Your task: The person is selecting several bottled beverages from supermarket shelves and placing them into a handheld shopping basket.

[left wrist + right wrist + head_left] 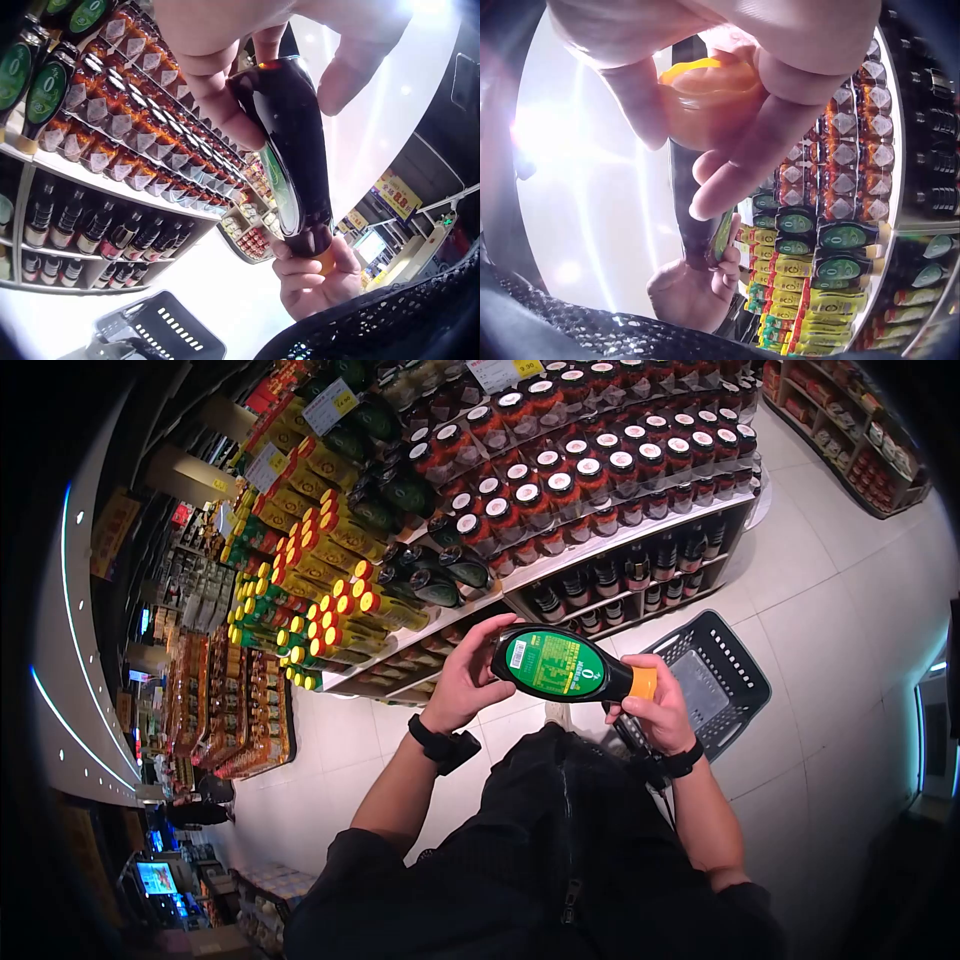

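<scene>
A dark squeeze bottle [560, 663] with a green oval label and an orange cap lies sideways between the two hands in the head view, label facing up. The left hand [466, 672] grips its wide base end, fingers along one side and thumb on the other. At the other end the right hand [657, 705] pinches the orange cap [643, 682]. In the left wrist view the bottle [289, 142] hangs below the left hand [277, 52]. The right wrist view has the right hand [727, 75] curled round the cap [709, 105].
A black basket [735, 650] stands on the tiled floor [800, 690] beside the legs. Ahead rises a shelf [625, 582] with rows of red jars [590, 472], dark bottles and yellow-capped bottles [375, 603]. More shelving [850, 430] stands at the far right.
</scene>
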`<action>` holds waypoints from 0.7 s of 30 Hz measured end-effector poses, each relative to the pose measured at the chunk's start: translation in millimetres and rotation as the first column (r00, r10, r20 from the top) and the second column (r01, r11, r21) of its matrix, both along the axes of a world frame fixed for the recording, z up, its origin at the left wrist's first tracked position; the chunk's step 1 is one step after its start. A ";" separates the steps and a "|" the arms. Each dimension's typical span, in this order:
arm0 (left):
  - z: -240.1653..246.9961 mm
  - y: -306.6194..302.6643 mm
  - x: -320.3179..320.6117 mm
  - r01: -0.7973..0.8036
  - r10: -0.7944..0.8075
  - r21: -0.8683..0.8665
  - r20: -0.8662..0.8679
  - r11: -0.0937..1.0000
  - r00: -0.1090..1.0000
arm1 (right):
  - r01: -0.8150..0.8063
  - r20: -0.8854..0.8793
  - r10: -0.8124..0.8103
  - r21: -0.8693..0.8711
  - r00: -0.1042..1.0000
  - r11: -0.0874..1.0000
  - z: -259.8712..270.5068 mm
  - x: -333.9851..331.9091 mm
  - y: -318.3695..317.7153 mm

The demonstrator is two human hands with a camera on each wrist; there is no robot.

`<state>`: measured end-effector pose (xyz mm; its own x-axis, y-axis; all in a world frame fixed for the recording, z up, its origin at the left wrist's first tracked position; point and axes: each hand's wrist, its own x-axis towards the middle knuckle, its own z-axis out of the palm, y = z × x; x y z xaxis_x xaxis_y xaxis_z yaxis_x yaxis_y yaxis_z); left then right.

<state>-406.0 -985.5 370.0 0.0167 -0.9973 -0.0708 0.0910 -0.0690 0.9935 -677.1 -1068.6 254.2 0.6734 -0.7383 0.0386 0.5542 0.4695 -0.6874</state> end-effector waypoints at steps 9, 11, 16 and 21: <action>8.3 -0.7 -23.4 0.160 -0.159 0.019 0.273 0.987 0.949 | -0.029 -0.006 0.031 0.218 1.000 0.976 2.0 -37.0 -2.3; 2.7 -6.2 -27.7 0.173 -0.151 -0.041 0.324 0.984 0.934 | -0.009 -0.034 0.016 0.218 0.999 0.976 0.4 -40.3 -6.0; 14.2 -24.0 -38.6 0.224 -0.180 -0.015 0.545 0.975 0.819 | -0.235 0.151 0.186 0.462 0.971 0.855 -11.5 -56.2 -11.5; 10.9 -55.7 -45.9 0.215 -0.163 0.012 0.693 0.977 0.703 | -0.048 0.003 0.054 0.526 0.999 0.849 4.9 -55.0 -8.3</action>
